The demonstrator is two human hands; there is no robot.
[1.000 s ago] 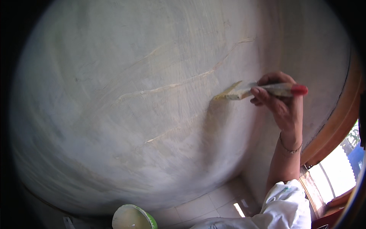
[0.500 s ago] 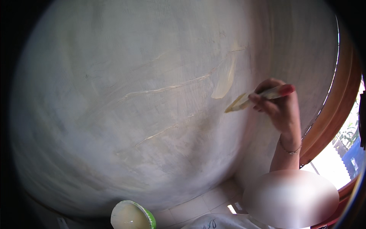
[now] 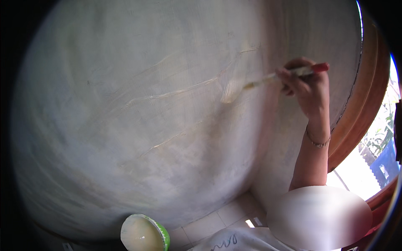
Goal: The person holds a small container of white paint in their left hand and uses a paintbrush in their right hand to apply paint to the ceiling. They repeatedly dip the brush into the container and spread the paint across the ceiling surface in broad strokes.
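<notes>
My right hand is closed round a paintbrush with a red handle end. Pale cream paint coats the bristles, which point left at a grey-white wall. Their tip is beside a thick cream paint smear; whether it touches the wall I cannot tell. A bracelet circles my right wrist. Low in the view, a green-rimmed bucket holds cream paint. My left hand is out of view, and what supports the bucket is not visible.
At right, the wall meets a corner and a brown wooden frame with bright daylight beyond. Pale floor tiles run along the wall's foot. A whitish cloth with dark lettering shows at the bottom, next to a blurred oval patch.
My right hand has moved upward with the brush, whose tip is now higher and nearer the smear. The smear looks shorter and more spread, and the view has shifted slightly.
</notes>
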